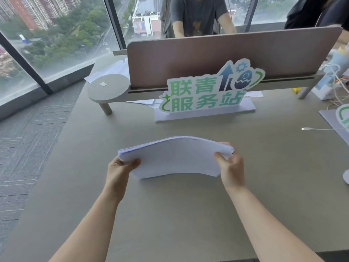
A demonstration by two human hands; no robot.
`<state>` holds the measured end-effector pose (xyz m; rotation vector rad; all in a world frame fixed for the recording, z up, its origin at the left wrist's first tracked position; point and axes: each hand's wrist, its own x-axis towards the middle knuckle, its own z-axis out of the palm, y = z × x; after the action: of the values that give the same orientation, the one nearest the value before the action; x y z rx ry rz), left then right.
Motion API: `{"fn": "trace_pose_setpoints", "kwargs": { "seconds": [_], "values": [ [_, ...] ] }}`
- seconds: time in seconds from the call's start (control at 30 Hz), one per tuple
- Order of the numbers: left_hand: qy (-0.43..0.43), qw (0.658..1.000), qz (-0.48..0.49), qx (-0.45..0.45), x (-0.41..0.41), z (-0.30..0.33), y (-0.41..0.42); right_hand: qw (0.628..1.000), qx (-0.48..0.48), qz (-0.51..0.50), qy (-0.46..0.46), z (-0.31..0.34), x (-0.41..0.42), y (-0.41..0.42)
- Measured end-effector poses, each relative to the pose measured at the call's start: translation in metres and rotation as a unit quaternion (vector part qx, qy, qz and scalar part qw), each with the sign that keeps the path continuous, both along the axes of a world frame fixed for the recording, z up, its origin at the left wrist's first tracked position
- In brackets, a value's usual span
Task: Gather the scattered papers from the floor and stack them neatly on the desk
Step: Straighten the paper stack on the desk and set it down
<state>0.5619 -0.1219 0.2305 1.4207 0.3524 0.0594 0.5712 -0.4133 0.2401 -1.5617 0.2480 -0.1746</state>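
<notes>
A thick stack of white papers (175,157) is held over the middle of the grey desk (170,214), bowed upward in an arch. My left hand (120,171) grips its left end, thumb on top. My right hand (229,165) grips the right end, fingers curled round the edge. Whether the stack's near edge touches the desk is unclear.
A green-and-white sign (205,91) on a white base stands behind the stack, before a brown divider panel (226,55). A round grey shelf (108,87) sticks out at the left. Cables (317,128) and boxes sit at the right. Loose sheets (111,70) lie behind. A person (200,16) sits opposite. Carpet (28,138) lies left.
</notes>
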Motion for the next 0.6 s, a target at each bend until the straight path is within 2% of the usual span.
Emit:
{"fn": "trace_pose_setpoints", "kwargs": {
  "seconds": [0.2,0.43,0.6],
  "values": [
    [0.011,0.999,0.041,-0.011,0.005,-0.009,-0.013,0.993,0.028,0.011,-0.114,0.015,0.022,-0.016],
    [0.002,0.998,0.056,-0.018,0.009,-0.012,-0.016,0.995,0.066,-0.059,-0.041,0.017,0.036,-0.002],
    [-0.001,0.999,0.041,-0.013,0.008,-0.015,-0.011,0.994,0.060,-0.058,-0.070,0.018,0.033,-0.003]
  ]
}}
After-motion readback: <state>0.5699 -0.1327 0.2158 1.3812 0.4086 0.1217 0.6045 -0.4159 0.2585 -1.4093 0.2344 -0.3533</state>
